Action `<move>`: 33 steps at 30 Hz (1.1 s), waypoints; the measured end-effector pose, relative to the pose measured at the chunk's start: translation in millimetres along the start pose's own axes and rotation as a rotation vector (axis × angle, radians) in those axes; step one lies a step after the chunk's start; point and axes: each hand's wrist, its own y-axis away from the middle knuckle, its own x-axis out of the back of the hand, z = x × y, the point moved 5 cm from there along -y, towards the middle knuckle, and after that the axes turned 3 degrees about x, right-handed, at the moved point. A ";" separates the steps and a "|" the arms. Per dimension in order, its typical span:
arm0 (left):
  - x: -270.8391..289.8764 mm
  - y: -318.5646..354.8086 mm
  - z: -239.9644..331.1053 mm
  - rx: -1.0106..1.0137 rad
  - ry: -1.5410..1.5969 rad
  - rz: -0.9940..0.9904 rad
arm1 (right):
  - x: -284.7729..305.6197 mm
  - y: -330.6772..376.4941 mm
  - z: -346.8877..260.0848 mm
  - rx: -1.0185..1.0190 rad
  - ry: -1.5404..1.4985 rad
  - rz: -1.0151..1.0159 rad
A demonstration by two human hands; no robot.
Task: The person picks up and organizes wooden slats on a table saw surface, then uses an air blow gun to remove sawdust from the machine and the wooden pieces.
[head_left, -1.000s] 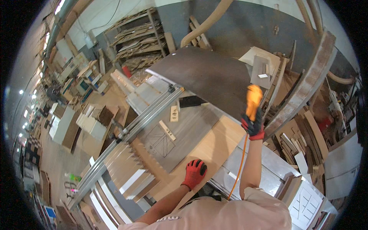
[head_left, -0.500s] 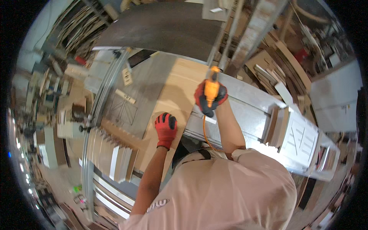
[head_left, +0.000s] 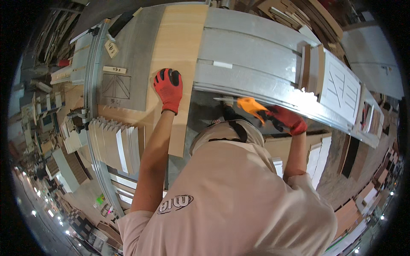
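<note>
Workshop clutter fills the rim of the head view: stacked boards and shelves far left, a white panel (head_left: 339, 91) with pencilled lines on the right. Across the middle runs a long grey metal desk (head_left: 256, 51), and a pale wooden board (head_left: 181, 47) lies over its left part, reaching from the far edge down toward the person. Left of the board sits a grey sheet (head_left: 132, 55) with a drawn rectangle crossed by diagonals, and beyond that a metal rail (head_left: 90, 85). A fan of thin white-edged panels (head_left: 113, 143) stands near the rail.

The left hand (head_left: 168, 87), in a red and black glove, presses flat on the board with fingers spread wide. The right hand (head_left: 287, 119), gloved the same, is at the near edge of the desk, fingers closed round an orange-handled tool (head_left: 250, 104) whose thin metal tip points left just under that edge. The person's pale shirt (head_left: 230, 196) fills the near foreground.
</note>
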 end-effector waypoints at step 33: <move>-2.1 6.5 -5.4 -0.105 -0.057 -0.001 | -191.3 20.2 240.1 -0.642 0.307 0.218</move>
